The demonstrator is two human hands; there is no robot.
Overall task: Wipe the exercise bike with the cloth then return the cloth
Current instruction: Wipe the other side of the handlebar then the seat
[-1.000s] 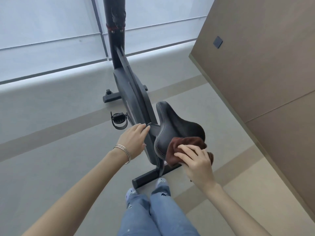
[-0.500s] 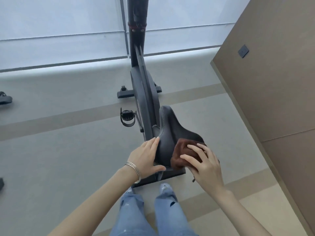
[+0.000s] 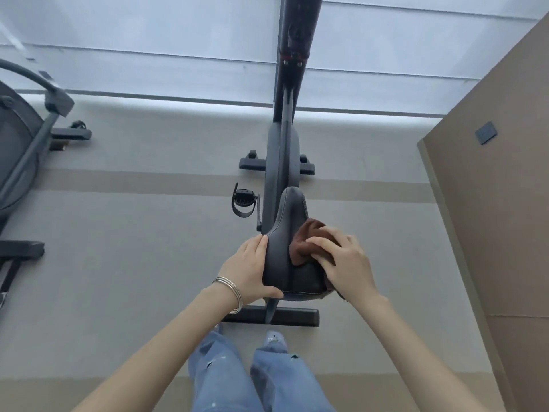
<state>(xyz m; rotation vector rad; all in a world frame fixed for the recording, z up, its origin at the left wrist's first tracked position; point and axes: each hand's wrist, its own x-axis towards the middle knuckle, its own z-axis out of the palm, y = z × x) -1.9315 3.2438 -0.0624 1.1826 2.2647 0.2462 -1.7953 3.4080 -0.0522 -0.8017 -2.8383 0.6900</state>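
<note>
Cloth: we saw the brown cloth (image 3: 307,237) bunched on the right side of the saddle (image 3: 280,257), just below the middle of the frame, with a corner hanging off the saddle's rear right edge.
Right hand: the right hand (image 3: 349,263) lay over the cloth, its fingers (image 3: 319,241) spread and bent over the bunch, gripping it and pressing it to the saddle.
Left hand: the left hand (image 3: 248,269) held the saddle's left flank, fingers along the side and thumb hooked round the rear edge.
Bike: the bike (image 3: 282,156) stood on the floor (image 3: 148,248), running from centre frame to the top edge.
Handling, cloth: we judged it light, soft and limp. It would fold and slip unless bunched under the palm, so we would grip the thick middle of the bunch.
Handling, saddle: we judged it smooth, padded and firm. Whether it could swivel under a push we could not tell, so bracing the far side looked sensible.
Progress: we judged wiping under way on the saddle, with the return of the cloth not yet begun.
</note>
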